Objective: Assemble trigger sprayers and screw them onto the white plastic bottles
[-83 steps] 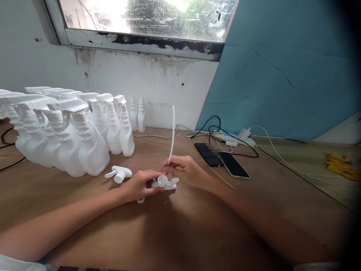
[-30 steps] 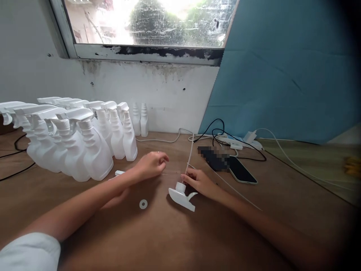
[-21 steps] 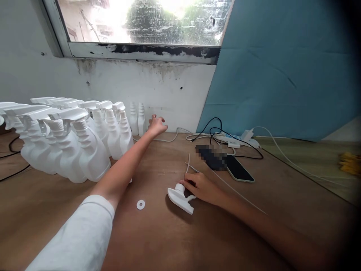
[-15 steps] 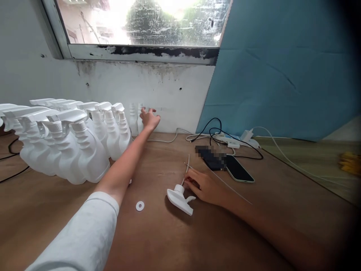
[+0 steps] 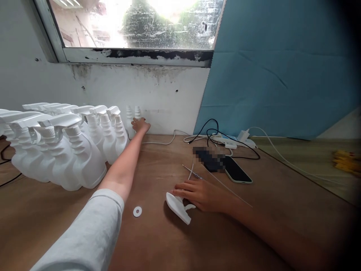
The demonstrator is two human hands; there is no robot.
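My left hand (image 5: 141, 125) is stretched far out to the wall, its fingers curled round the body of a white bottle (image 5: 137, 111) without a spray head. A second such bottle (image 5: 129, 113) stands close beside it on the left. My right hand (image 5: 204, 195) rests low on the table and grips a white trigger spray head (image 5: 177, 207) by its collar, which the fingers mostly cover. The head's thin dip tube (image 5: 192, 169) points away from me. A flat white washer (image 5: 137, 211) lies left of the spray head.
Rows of white spray bottles (image 5: 87, 165) with heads fitted stand at left, beside my left forearm. A thin pen-like stick (image 5: 199, 176) lies beyond my right hand. Farther right are a phone (image 5: 238, 169), a partly blurred dark object (image 5: 208, 159), tangled cables and a power strip (image 5: 249, 143).
My left hand has come down from the bottle's top and closed round its body. My right hand has shifted from the dip tube to the spray head's collar, and the head has turned slightly.
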